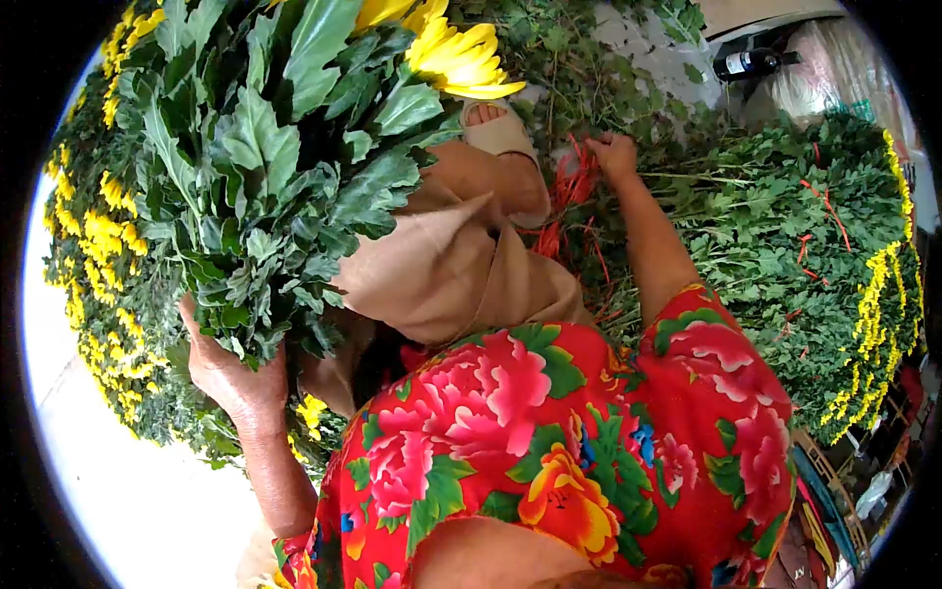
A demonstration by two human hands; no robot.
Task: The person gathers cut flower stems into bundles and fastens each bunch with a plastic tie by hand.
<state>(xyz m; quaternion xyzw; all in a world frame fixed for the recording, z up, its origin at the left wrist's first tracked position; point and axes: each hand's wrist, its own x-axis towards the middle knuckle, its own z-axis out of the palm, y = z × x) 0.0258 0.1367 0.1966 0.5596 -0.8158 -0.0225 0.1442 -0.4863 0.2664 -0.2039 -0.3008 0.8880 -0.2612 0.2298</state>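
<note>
My left hand (235,378) is wrapped round the lower stems of a thick bunch of yellow chrysanthemums (265,177). Broad green leaves fill most of the bunch, and large yellow petals show at its top. The leaves hide part of my fingers. On the other side, my right hand (613,157) reaches out beyond my knee, fingers pinched at the top of a bundle of red ties (574,182). More red strands hang below it, beside my sandalled foot.
Bundled chrysanthemums (785,245) with red ties lie piled on the right, yellow heads outward. Another mass of yellow flowers (103,236) stands at the far left. Loose leaves and stems (549,59) litter the floor ahead. A dark bottle (751,65) lies at the upper right.
</note>
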